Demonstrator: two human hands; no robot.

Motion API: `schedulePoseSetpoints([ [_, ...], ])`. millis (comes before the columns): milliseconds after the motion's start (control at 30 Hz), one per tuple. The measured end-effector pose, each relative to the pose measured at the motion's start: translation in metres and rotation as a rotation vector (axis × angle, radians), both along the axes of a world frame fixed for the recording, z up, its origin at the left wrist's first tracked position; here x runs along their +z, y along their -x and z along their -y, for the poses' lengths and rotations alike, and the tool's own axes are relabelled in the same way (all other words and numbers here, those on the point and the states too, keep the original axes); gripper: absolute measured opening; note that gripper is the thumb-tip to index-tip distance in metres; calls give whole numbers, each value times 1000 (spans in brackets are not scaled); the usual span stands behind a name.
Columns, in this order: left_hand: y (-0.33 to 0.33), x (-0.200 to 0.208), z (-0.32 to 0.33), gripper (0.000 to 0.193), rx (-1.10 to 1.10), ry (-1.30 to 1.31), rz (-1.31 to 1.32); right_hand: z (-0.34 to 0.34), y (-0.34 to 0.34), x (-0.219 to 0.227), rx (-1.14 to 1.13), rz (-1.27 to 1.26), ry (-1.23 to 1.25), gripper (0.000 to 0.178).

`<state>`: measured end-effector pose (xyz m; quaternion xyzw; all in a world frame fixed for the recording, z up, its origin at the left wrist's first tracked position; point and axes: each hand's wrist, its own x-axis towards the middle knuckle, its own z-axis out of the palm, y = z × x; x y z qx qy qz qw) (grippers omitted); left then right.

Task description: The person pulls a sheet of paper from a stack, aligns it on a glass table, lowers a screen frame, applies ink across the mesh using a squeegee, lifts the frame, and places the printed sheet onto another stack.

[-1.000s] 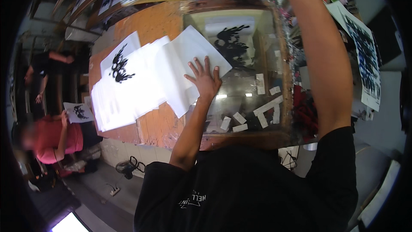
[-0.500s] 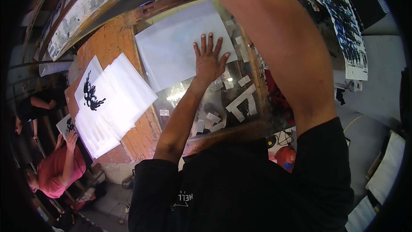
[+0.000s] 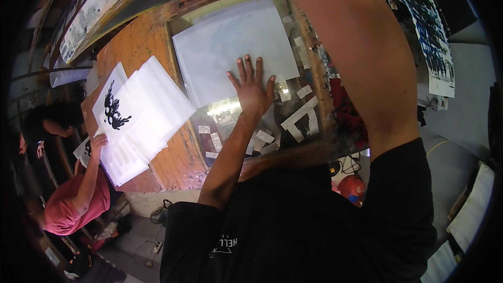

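My left hand (image 3: 252, 89) lies with fingers spread over the near edge of a pale, translucent sheet (image 3: 209, 57). The sheet rests on a glass panel (image 3: 236, 133) set in a wooden table; other sheets seem to lie beneath it. Bits of whitish tape (image 3: 298, 118) stick to the glass around my wrist. My right arm (image 3: 361, 47) stretches up and away past the top edge, so my right hand is out of sight. Left of the glass sits a loose stack of white sheets (image 3: 157, 94), the top one bearing a black splash-like print (image 3: 113, 109).
A long frame with a paint-stained edge (image 3: 99, 13) slants above the table's far left. At the left, a person in a red shirt (image 3: 78, 199) touches the stack's edge with a hand (image 3: 98, 145). A dark printed sheet (image 3: 424, 31) hangs at the right.
My left hand has slid toward me, nearer the sheet's close edge. The person in red has moved a hand from a smaller printed sheet up to the stack. The whole view has shifted slightly.
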<state>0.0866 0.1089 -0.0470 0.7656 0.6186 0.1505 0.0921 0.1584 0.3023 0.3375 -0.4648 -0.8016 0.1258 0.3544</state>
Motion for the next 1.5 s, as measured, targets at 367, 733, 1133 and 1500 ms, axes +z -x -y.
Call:
schedulePoseSetpoints([
  [367, -1, 1, 3, 63, -31, 21, -21, 10, 8, 8, -53, 47, 150, 24],
  [733, 1, 4, 1, 67, -29, 53, -59, -3, 10, -5, 6, 49, -35, 25],
  [1133, 14, 15, 4, 66, 41, 0, 145, 1, 19, -22, 46, -81, -66, 33],
  [1500, 76, 114, 105, 34, 752, 616, 2185, 145, 7, -239, 1, 114, -46, 49],
])
